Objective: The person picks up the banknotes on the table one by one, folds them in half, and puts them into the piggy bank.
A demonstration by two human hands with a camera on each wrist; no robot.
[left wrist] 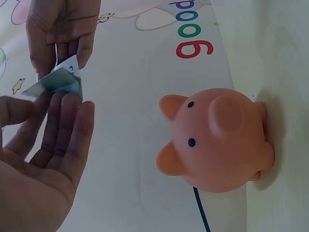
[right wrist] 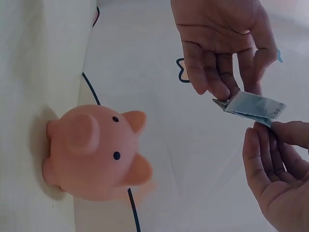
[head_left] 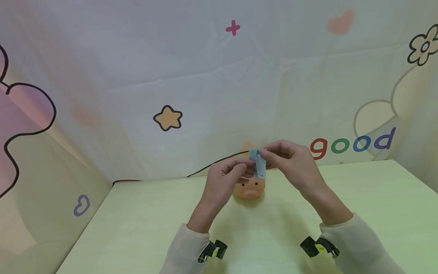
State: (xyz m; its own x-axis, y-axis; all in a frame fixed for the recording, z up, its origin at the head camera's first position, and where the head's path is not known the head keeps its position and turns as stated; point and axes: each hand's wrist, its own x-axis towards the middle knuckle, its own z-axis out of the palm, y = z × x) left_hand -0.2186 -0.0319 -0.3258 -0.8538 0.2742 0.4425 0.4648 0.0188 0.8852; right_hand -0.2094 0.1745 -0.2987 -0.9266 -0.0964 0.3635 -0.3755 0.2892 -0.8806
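A small blue-green folded banknote [head_left: 261,167] is held up between both hands, several of its layers showing at the edges in the right wrist view. My right hand [head_left: 299,169] pinches its upper end between thumb and fingers. From the other side, my left hand [head_left: 222,182] holds it with bent fingers, their tips right at the fold. Below and behind the hands, a round pink piggy bank [left wrist: 217,140] stands upright on the table, its snout and black eyes toward me. Its top is hidden behind the hands in the head view.
The pale green tabletop [head_left: 137,228] reaches back to a printed cloth backdrop [head_left: 205,95] with a star, hearts and the word "good". Black camera mounts are strapped at both wrists, over light sleeves [head_left: 188,249].
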